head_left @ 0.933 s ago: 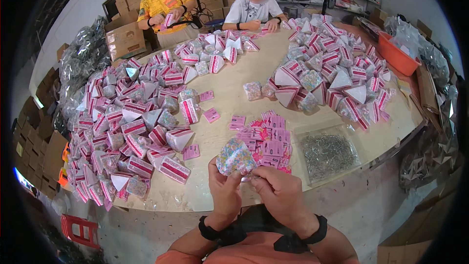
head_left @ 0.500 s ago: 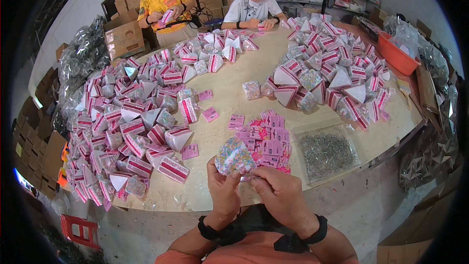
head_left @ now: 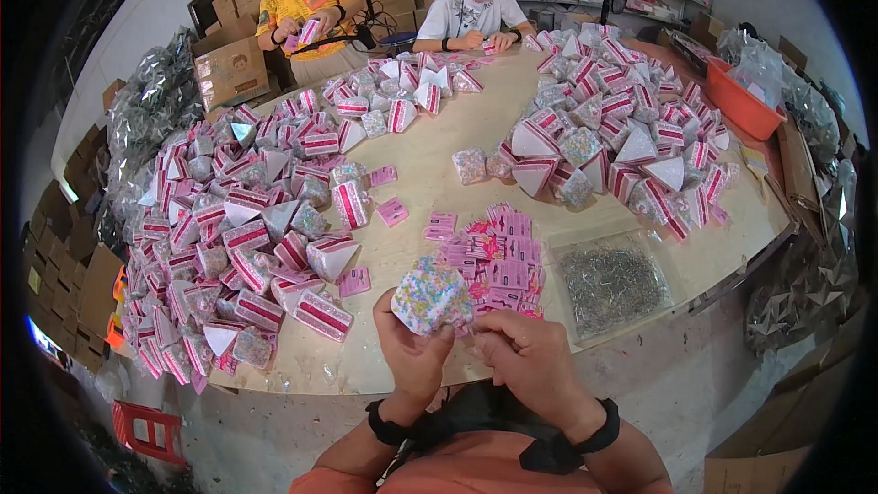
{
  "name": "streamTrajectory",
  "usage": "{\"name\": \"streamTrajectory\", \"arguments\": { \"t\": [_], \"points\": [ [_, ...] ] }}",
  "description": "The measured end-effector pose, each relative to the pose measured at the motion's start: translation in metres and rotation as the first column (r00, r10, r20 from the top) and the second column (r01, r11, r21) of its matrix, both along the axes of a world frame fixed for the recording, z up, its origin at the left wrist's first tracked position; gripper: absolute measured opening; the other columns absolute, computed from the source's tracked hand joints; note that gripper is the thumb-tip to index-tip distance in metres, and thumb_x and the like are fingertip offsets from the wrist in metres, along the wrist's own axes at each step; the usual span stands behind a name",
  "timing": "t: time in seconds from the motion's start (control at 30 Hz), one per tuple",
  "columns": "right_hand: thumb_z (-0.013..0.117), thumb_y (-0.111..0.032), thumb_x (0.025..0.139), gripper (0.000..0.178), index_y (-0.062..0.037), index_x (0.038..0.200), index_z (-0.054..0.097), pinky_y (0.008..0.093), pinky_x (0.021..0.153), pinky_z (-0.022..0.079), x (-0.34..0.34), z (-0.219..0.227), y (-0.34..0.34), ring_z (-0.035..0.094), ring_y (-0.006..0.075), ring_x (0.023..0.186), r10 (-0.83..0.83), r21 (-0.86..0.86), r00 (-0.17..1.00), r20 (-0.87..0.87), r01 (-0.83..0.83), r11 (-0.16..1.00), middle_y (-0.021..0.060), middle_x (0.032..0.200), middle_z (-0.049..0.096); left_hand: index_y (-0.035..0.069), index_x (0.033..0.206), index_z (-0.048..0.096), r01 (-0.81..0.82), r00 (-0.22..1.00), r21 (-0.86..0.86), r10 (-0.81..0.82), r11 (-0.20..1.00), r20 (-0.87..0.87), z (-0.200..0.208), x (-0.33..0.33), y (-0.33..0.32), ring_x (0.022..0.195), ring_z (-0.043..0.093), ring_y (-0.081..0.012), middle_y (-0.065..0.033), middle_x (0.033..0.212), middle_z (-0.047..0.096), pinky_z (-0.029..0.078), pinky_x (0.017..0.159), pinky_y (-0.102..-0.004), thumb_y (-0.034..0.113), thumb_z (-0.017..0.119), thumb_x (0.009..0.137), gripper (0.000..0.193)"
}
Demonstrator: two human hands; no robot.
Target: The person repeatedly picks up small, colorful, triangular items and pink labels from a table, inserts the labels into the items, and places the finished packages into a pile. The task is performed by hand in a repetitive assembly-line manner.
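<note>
My left hand (head_left: 413, 361) is closed around a toy cake slice (head_left: 430, 293) whose side toward me is covered in pastel sprinkles. Held above the near edge of the table, the slice has its lower right corner between my two hands. At that corner the fingers of my right hand (head_left: 529, 357) are pinched together. Whatever they grip is too small to make out. Just beyond my hands lies a pile of pink cards (head_left: 508, 267). To their right, small metal pins (head_left: 615, 276) fill a clear shallow tray (head_left: 599, 337).
A large heap of wrapped cake slices (head_left: 247, 238) covers the table's left side, and another heap (head_left: 631, 119) the right. Across the table two people handle slices and pink cards. An orange basin (head_left: 745, 105) stands at the far right, and a red stool (head_left: 146, 430) at lower left.
The cake slice has shifted slightly left and turned in my left hand. My right hand stays pinched by its corner. The person at the far left has moved their hands.
</note>
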State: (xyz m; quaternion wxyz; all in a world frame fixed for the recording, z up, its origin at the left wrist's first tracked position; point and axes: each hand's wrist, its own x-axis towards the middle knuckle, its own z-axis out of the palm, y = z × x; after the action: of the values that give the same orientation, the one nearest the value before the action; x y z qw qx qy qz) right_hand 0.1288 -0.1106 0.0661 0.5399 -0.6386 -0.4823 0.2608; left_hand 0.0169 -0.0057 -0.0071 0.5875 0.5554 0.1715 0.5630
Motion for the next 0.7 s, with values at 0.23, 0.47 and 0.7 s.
{"name": "streamTrajectory", "arguments": {
  "t": [0.23, 0.47, 0.7],
  "points": [
    [0.058, -0.011, 0.084, 0.013, 0.0004, 0.089, 0.061, 0.0357, 0.053, 0.046, 0.004, 0.003, 0.000, 0.060, 0.0281, 0.058, -0.001, -0.071, 1.000, -0.012, 0.000, 0.997, 0.0158, 0.068, 0.058, 0.001, 0.128, 0.030, -0.057, 0.994, 0.179, 0.074, 0.982, -0.086, 0.003, 0.000, -0.001, 0.112, 0.046, -0.0185, -0.0096, 0.121, 0.041, 0.039, 0.097, -0.0355, 0.000, 0.070, 0.071, 0.069],
    [0.056, -0.011, 0.090, 0.013, -0.0002, 0.091, 0.063, 0.0209, 0.040, 0.041, 0.005, 0.009, 0.000, 0.054, 0.0063, 0.048, 0.031, -0.092, 0.850, -0.526, -0.093, 0.991, 0.0024, 0.063, 0.058, 0.001, 0.127, 0.031, 0.039, 0.999, -0.087, -0.037, 0.995, 0.018, 0.002, 0.002, -0.003, 0.110, 0.046, -0.0183, -0.0094, 0.117, 0.043, 0.038, 0.097, -0.0348, 0.003, 0.070, 0.072, 0.068],
    [0.055, -0.011, 0.089, 0.014, 0.0002, 0.092, 0.063, 0.0195, 0.035, 0.037, 0.001, 0.004, 0.001, 0.051, 0.0058, 0.043, -0.035, -0.092, 0.747, -0.664, -0.035, 0.995, 0.0015, 0.061, 0.057, 0.001, 0.127, 0.030, 0.010, 0.998, -0.109, -0.004, 0.994, 0.057, 0.007, 0.008, -0.010, 0.109, 0.046, -0.0176, -0.0089, 0.117, 0.043, 0.038, 0.098, -0.0345, 0.004, 0.070, 0.071, 0.068]
  ]
}}
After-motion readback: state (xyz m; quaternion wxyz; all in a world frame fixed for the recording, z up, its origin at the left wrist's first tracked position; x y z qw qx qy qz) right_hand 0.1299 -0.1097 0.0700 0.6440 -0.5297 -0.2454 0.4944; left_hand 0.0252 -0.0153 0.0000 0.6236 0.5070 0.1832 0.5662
